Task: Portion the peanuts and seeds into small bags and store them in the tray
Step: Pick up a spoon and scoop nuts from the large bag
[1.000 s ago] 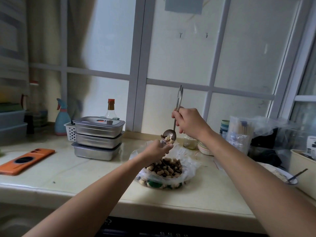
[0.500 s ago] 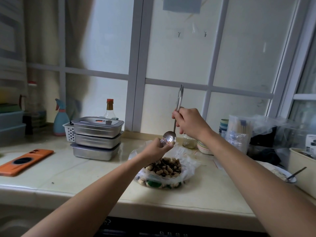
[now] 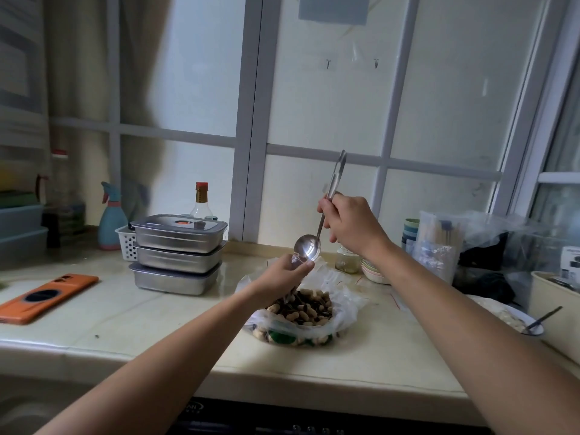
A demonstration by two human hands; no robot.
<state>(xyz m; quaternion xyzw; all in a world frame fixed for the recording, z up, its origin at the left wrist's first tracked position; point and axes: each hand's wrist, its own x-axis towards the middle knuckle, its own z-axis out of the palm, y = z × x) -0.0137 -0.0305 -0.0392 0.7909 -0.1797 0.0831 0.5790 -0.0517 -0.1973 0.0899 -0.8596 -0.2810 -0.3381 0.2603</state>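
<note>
A large clear plastic bag [image 3: 342, 309] lies open on the counter, holding a heap of peanuts and dark seeds [image 3: 306, 307]. Above it my left hand [image 3: 282, 277] pinches the mouth of a small clear bag [image 3: 295, 262], most of which is hidden behind the hand. My right hand [image 3: 351, 224] grips the handle of a metal spoon [image 3: 307, 246]. The spoon's bowl is tipped at the small bag's mouth and looks empty. Three stacked steel trays [image 3: 177, 255], the top one lidded, stand to the left.
An orange phone [image 3: 47, 296] lies at the counter's left. A spray bottle [image 3: 111, 219], a white basket and a glass bottle [image 3: 201, 200] stand behind the trays. At the right are a small jar [image 3: 346, 262], stacked bowls, plastic bags, and a plate with a spoon [image 3: 514, 318].
The spoon held peanuts a second ago; its bowl is now empty at the small bag's mouth. My right hand tilted the handle a little to the right. My left hand stayed in place.
</note>
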